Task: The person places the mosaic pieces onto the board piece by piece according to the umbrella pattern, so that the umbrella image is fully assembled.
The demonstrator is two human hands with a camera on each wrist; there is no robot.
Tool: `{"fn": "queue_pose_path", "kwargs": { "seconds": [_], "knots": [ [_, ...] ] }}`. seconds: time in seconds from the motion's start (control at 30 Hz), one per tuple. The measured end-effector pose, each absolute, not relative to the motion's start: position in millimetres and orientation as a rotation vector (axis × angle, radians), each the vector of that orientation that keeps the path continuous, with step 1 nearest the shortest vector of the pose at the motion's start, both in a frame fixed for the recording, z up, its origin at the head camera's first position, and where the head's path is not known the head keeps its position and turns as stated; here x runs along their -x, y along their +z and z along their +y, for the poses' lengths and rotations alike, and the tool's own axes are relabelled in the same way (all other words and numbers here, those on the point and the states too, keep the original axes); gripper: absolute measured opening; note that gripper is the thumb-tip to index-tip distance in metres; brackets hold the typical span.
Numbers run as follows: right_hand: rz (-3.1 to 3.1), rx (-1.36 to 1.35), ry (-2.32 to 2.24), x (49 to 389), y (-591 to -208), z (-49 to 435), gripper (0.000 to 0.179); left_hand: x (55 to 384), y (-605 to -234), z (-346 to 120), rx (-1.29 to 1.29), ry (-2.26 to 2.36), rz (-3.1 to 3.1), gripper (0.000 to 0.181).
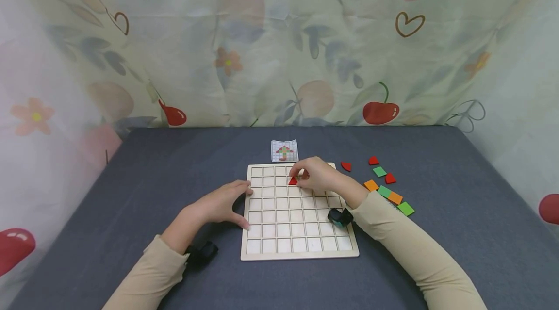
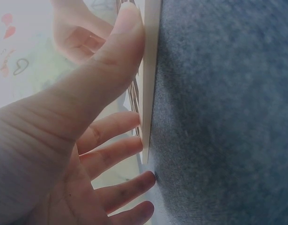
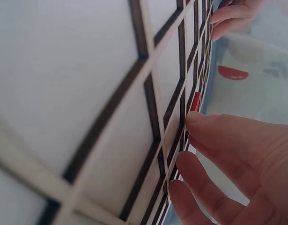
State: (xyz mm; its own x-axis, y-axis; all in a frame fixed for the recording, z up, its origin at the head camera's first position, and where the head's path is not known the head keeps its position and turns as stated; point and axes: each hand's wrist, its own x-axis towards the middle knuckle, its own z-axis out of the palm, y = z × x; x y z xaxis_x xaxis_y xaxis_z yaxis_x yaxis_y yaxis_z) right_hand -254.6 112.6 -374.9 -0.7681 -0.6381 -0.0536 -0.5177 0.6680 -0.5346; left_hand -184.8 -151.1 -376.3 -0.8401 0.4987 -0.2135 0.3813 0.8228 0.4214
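Note:
A pale wooden grid board (image 1: 301, 255) with square cells lies flat on the table. At its left edge, my left hand (image 1: 220, 202) rests with fingers and thumb spread, their tips at the rim. In the left wrist view the thumb (image 2: 127, 23) lies against the board's side. Over the board's upper part, my right hand (image 1: 318, 174) pinches a small red tile (image 1: 292, 181) with pointed top between thumb and index finger. The right wrist view shows that red tile (image 3: 195, 101) low at the grid, partly behind the thumb tip.
A card with a coloured grid pattern (image 1: 285, 151) lies behind the board. Loose red tiles (image 1: 373, 160), green tiles (image 1: 406, 208) and orange tiles (image 1: 395, 197) are scattered to the right, some close to the right forearm. A dark cloth (image 1: 174, 169) covers the table; a printed curtain (image 1: 271, 57) hangs behind.

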Motion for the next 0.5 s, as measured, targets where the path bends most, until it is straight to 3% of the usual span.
{"fn": "queue_pose_path", "kwargs": {
  "seconds": [0.5],
  "knots": [
    [2.731,0.765,-0.905,261.6,-359.4,167.8,0.028,185.0,-376.1,-152.7,-0.668,0.544,2.673,0.082]
  ]
}}
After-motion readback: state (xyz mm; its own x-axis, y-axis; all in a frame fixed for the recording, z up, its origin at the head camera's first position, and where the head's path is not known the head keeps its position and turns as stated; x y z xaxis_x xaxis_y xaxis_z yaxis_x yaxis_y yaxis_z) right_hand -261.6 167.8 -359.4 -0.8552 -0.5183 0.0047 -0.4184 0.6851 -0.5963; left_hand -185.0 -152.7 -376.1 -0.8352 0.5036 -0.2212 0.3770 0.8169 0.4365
